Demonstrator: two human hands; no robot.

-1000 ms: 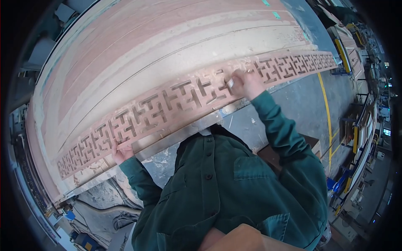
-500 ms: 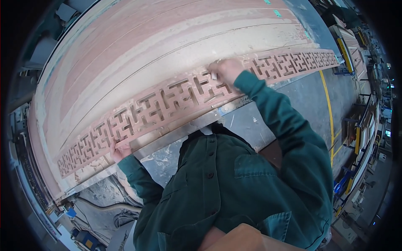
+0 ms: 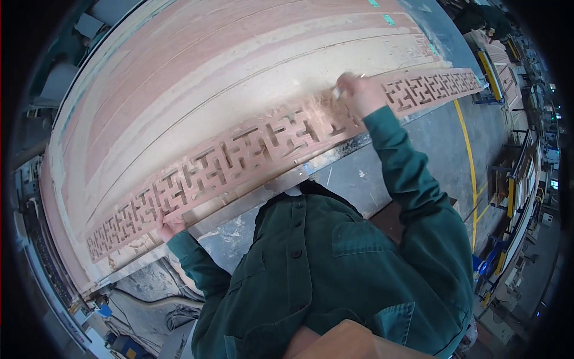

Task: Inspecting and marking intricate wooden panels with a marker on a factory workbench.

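A long pinkish-brown fretwork panel (image 3: 239, 173), cut through with a maze-like pattern, lies along the near edge of a wide table. At its left part, my left hand (image 3: 170, 225) grips the near edge, thumb on top. My right hand (image 3: 362, 96) is closed over the right half of the panel, blurred by motion. A small pale thing shows at its fingers; I cannot make out what it is. Fine dust hangs around and to the left of that hand, hazing the cutouts there.
The dusty table top (image 3: 257, 78) spreads beyond the panel, with green tape pieces (image 3: 388, 20) at the far right. A metal strip (image 3: 257, 192) runs along the near edge. A hose (image 3: 155, 301) and cables lie at lower left. Yellow lines (image 3: 467, 149) mark the floor.
My right hand has moved right and slightly away along the panel, and a dust haze has appeared. The panel has shifted slightly in view; my left hand keeps its grip.
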